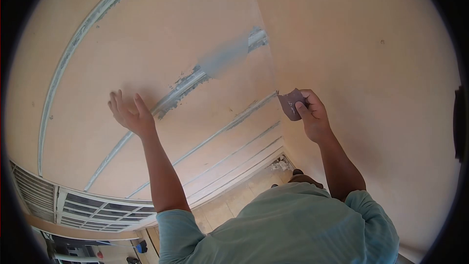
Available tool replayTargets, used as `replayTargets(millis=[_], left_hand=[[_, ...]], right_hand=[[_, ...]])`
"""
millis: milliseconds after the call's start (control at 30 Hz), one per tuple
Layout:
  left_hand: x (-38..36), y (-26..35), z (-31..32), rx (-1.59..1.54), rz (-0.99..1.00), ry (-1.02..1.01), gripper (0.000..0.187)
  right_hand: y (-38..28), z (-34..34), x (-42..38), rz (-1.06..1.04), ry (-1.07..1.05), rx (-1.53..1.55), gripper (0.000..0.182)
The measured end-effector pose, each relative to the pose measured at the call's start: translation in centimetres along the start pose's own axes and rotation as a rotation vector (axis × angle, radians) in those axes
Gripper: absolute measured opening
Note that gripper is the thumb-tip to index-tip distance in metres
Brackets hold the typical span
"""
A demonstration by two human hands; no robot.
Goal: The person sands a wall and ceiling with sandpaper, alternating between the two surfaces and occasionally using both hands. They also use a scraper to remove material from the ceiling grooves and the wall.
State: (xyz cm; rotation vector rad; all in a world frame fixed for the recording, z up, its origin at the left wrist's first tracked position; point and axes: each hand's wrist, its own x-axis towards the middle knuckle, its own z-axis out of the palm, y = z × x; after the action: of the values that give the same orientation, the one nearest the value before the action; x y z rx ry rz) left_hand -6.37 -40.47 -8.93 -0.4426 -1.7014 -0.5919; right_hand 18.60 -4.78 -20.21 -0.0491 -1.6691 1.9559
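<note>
Fingers spread, my left hand (131, 115) is raised at the peach wall (210, 24), its fingertips close to the surface and nothing in it. Just to its right runs a grey-white strip (183, 88) with ragged, scuffed edges. My right hand (316, 120) pinches a dark brown piece of sandpaper (291, 106) between thumb and fingers. White marks show on the sandpaper, and its upper edge is uneven. It overlaps the wall corner in this view, near the end of another thin grey strip (234, 121).
A second wall (371, 83) meets the first at a corner. Below are a tiled floor (215, 212) and pale debris (280, 164) in the corner. A white-framed window (97, 210) and a louvred panel (31, 190) lie lower left. A hazy patch covers part of the scuffed strip.
</note>
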Motion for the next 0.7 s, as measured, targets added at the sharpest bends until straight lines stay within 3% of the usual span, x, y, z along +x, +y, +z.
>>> replayTargets(millis=[33, 100, 167, 233, 300, 400, 433, 500, 533, 600, 700], left_hand=[[-2.4, 3.0, 0.0, -0.320, -0.194, -0.034, 0.046], [-8.6, 9.1, 0.1, -0.580, -0.308, -0.202, 0.041], [-15.1, 14.0, 0.5, -0.862, -0.349, -0.598, 0.040], [-19.8, 18.7, -0.1, -1.261, -0.563, -0.956, 0.052], [-21.6, 22.1, -1.3, -1.449, -0.571, -1.093, 0.067], [-23.0, 24.9, -1.9, -1.722, -0.696, -1.199, 0.045], [-22.2, 25.7, -2.0, -1.736, -0.689, -1.177, 0.045], [-20.8, 27.2, -2.6, -1.754, -0.930, -1.182, 0.029], [-20.0, 27.6, -2.6, -1.758, -0.928, -1.165, 0.029], [-17.7, 28.5, -1.4, -1.589, -1.032, -1.037, 0.023], [-15.3, 28.5, 1.7, -1.520, -0.890, -0.717, 0.022]], right_hand=[[-0.3, -0.4, -0.6, -0.026, 0.014, 0.003, 0.021], [-0.8, -1.2, -2.0, 0.045, -0.057, 0.164, 0.023], [-1.5, -1.3, -3.3, 0.041, -0.071, 0.135, 0.023], [-2.0, -1.9, -4.5, 0.046, -0.097, 0.092, 0.024], [-1.9, -3.1, -5.6, 0.104, -0.186, -0.001, 0.026], [-2.7, -4.0, -6.9, 0.218, -0.182, -0.219, 0.034], [-3.2, -4.3, -7.2, 0.207, -0.191, -0.235, 0.034], [-4.7, -4.9, -8.3, 0.188, -0.148, -0.376, 0.048], [-5.6, -5.4, -9.0, 0.181, -0.159, -0.383, 0.048], [-8.2, -6.5, -10.4, -0.034, -0.086, -0.816, 0.059], [-13.0, -8.7, -13.2, -0.090, -0.122, -0.812, 0.052]])
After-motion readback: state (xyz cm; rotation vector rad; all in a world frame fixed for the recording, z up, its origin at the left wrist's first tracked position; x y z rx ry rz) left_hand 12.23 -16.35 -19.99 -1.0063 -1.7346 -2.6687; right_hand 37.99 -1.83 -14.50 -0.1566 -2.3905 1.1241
